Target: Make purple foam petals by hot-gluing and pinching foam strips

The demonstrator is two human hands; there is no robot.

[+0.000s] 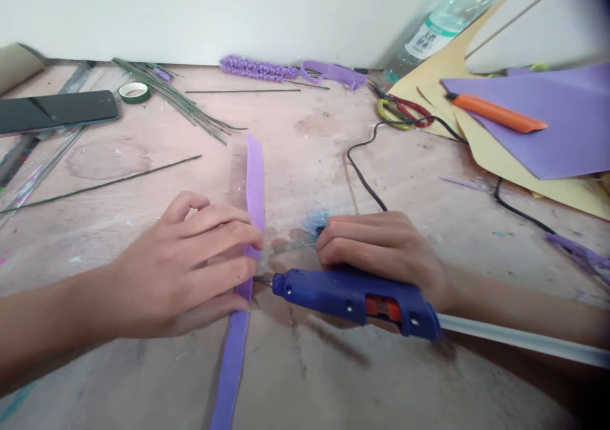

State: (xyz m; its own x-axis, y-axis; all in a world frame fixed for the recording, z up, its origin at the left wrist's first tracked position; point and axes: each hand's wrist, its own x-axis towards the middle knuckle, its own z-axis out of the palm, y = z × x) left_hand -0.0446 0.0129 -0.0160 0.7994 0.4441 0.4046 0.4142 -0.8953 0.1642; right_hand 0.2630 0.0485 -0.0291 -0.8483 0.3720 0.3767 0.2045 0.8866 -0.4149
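Left hand (pixel 190 265) flat on the counter (pixel 305 366), fingers spread and pressing down a long purple strip (pixel 255 182) running away from and toward the body past the fingertips. Right hand (pixel 381 249) wrapped around a blue glue gun (pixel 357 295), nozzle pointing left and touching the strip's edge just beside the left fingertips, white glue stick (pixel 524 340) jutting out behind the wrist. Beyond the right hand, black cord (pixel 366 182), scissors (pixel 405 111), purple sheet (pixel 548 131) and orange knife (pixel 498 114); beyond the left, green wires (pixel 176 103), tape roll (pixel 134 91), phone (pixel 57 110).

A worn, stained pinkish wooden tabletop (pixel 309 131) meets a plain white wall (pixel 214 11) under soft, even light.
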